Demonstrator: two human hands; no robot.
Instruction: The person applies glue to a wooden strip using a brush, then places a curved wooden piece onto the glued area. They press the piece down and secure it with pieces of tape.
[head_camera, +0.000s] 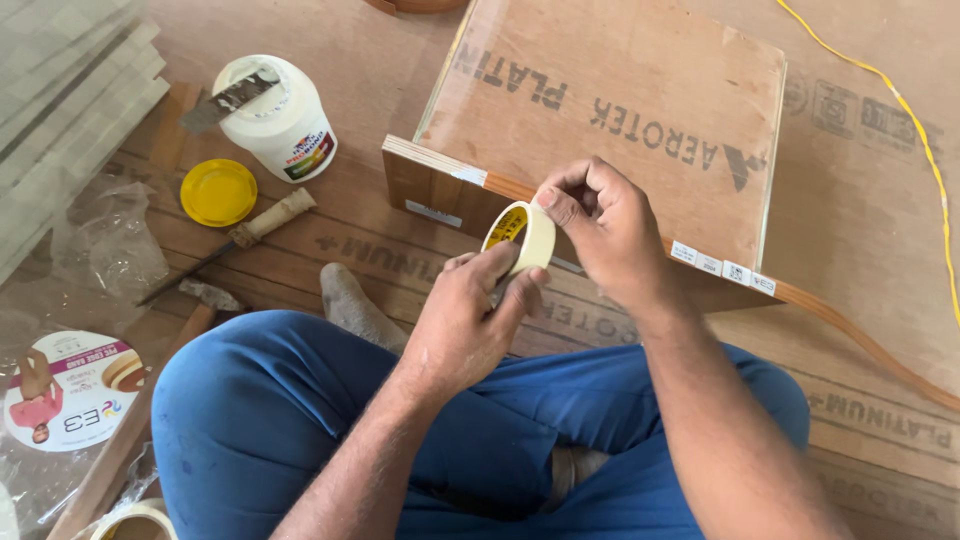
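Between my hands: tape roll (520, 238), judge light, stiff ring. Left hand (465, 320) grips rim; right hand (600, 225) pinched narrow at tape edge. Plywood box (600, 120) just beyond.

Counted on the plywood floor, kind by kind

Two bare hands: left hand (470, 320) and right hand (600, 225), at centre. Two rolls of cream masking tape: one roll (522, 238) between the hands, a second roll (135, 520) at seven o'clock. One white plastic glue tub (280, 125) at ten o'clock, with one flat metal scraper (228, 100) across its mouth. One round yellow lid (218, 192). One wooden-handled chisel (235, 240). One boxy plywood panel (620, 110) at twelve. One thin yellow cord (915, 130) at two.
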